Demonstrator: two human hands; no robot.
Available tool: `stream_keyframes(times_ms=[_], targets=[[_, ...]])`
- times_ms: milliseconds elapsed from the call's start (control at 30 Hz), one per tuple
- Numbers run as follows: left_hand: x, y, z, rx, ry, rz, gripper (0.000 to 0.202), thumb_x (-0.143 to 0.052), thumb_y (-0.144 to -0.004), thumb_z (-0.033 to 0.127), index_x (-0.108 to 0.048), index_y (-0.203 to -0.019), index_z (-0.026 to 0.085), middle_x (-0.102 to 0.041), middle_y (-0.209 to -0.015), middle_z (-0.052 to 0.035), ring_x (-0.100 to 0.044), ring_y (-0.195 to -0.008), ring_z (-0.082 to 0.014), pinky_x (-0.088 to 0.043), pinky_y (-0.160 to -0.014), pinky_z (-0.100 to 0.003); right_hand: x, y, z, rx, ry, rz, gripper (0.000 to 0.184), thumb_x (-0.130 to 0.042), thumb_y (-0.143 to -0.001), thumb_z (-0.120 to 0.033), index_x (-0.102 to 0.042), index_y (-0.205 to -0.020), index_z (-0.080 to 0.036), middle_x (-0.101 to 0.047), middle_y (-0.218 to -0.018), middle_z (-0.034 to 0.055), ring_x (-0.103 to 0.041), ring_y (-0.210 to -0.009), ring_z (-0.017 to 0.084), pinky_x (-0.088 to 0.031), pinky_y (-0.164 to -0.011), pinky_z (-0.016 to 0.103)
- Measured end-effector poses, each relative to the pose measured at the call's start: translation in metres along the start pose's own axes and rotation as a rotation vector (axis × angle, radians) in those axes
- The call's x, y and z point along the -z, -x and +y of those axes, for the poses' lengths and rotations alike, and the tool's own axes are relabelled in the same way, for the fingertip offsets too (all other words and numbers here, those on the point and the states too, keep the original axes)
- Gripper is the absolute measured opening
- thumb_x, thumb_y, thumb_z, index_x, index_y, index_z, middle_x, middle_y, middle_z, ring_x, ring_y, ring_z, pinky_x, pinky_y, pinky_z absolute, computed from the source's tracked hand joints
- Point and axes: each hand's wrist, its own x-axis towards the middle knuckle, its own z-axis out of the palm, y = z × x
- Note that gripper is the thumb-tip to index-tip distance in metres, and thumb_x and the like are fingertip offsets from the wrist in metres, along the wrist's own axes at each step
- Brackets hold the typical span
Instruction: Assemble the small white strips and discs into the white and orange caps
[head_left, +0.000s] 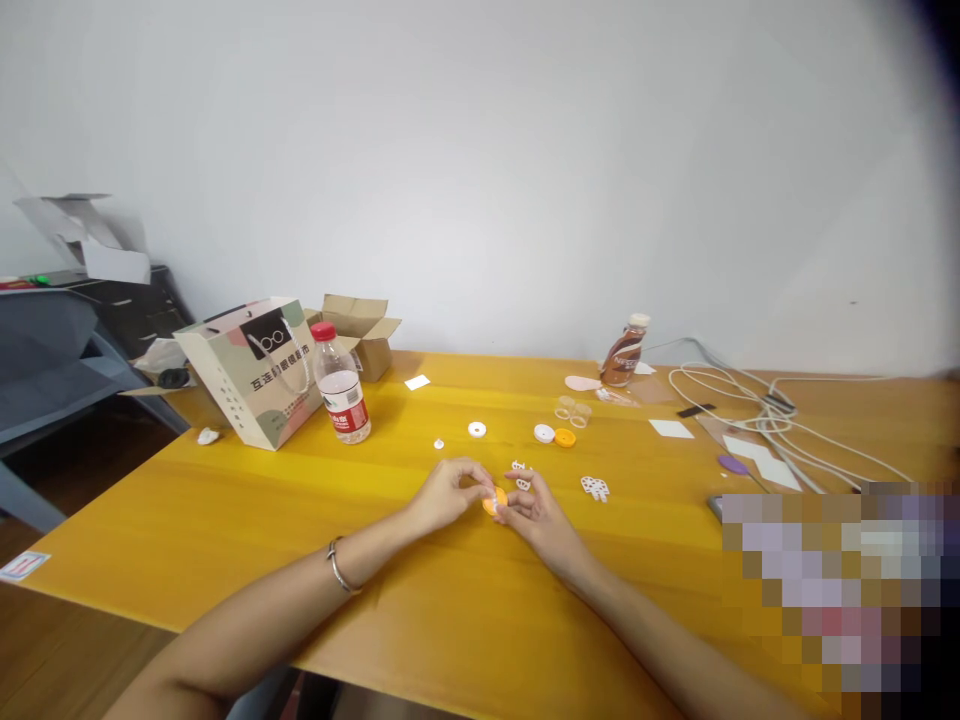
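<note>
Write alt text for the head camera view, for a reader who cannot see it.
Two bare hands, left and right, hold a small orange disc over a yellow table. Beyond stand a paper bag and a red-capped bottle.

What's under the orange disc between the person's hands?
Around the orange disc, held by the left hand and right hand, yellow tabletop shows. Directly underneath, nothing can be seen: disc and hands cover it.

Open tabletop [247, 530] lies left of the left hand [448, 490] — though a water bottle [348, 418] blocks farther back, and white cables [780, 405] clutter the right.
</note>
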Motion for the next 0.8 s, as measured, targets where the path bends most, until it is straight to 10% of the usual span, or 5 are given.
stream_keyframes(times_ms=[800], targets=[[-0.0099, 0.0014, -0.0062, 0.027, 0.086, 0.082, 0.015, -0.06, -0.069, 0.026, -0.054, -0.071, 0.013, -0.059, -0.07, -0.001, -0.053, -0.065, -0.0106, -0.041, -0.062, -0.02, 0.0037, 0.0022, -0.0047, 0.013, 0.044, -0.089, 0.036, -0.064, -0.067, -0.038, -0.047, -0.095, -0.022, -0.061, -0.072, -0.0012, -0.059, -0.073, 0.015, -0.044, -0.077, 0.033]])
